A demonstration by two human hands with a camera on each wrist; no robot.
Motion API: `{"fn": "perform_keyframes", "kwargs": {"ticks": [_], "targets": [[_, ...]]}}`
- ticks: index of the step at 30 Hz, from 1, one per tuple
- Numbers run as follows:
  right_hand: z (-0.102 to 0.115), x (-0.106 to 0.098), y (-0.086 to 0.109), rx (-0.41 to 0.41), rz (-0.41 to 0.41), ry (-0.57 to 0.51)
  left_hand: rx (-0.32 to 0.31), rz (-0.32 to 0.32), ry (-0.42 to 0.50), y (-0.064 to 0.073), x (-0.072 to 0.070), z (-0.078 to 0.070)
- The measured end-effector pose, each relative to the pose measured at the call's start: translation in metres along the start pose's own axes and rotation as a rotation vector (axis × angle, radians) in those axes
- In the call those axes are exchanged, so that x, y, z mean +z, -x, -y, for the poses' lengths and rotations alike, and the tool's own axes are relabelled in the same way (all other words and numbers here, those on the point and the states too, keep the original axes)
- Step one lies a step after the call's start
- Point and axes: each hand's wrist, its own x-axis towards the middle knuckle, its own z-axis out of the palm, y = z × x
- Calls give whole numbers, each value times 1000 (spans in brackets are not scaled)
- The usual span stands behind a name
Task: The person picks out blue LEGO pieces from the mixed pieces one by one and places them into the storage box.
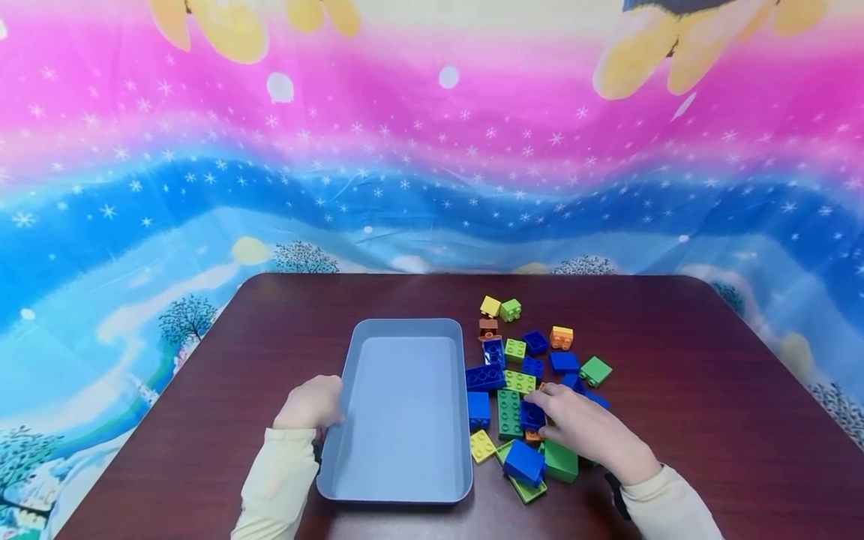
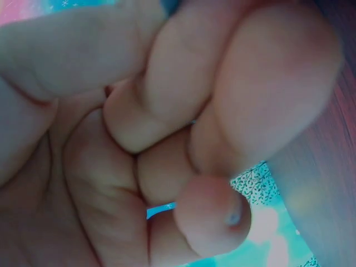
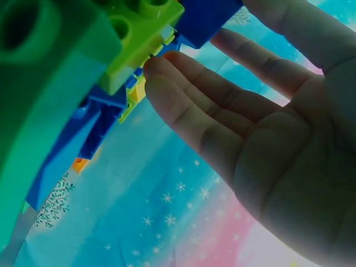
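Observation:
A grey-blue rectangular tray (image 1: 405,491) lies on the table with nothing in it. My left hand (image 1: 307,405) grips the tray's left rim; in the left wrist view its curled fingers (image 2: 183,72) fill most of the picture. To the right of the tray, my right hand (image 1: 594,424) reaches into a loose pile of toy building bricks. Its finger and thumb pinch a dark blue brick (image 1: 532,415), which also shows at the fingertips in the right wrist view (image 3: 206,19). A green brick (image 1: 509,414) lies directly left of that brick.
Several more bricks spread around: a blue one (image 1: 524,463) near the front, a yellow one (image 1: 482,446), an orange one (image 1: 561,337) and a green one (image 1: 596,370). The dark wooden table (image 1: 709,390) ends at a patterned cloth backdrop (image 1: 432,150).

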Motion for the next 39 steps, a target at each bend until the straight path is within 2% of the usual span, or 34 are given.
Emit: {"fn": "perform_keyframes", "kwargs": {"ticks": [13, 21, 26, 30, 36, 39], "targets": [[3, 2, -3, -61, -40, 65, -7, -16, -53, 0, -1, -2], [5, 3, -3, -75, -41, 27, -21, -19, -53, 3, 0, -4], [6, 3, -3, -61, -33, -2, -2, -25, -80, 3, 1, -4], [7, 2, -3, -51, -80, -9, -1, -22, -83, 2, 2, -5], [12, 2, -2, -22, -204, -26, 1, -19, -88, 0, 0, -5], [13, 2, -2, -32, -251, -31, 5, -19, -90, 1, -1, -4]]}}
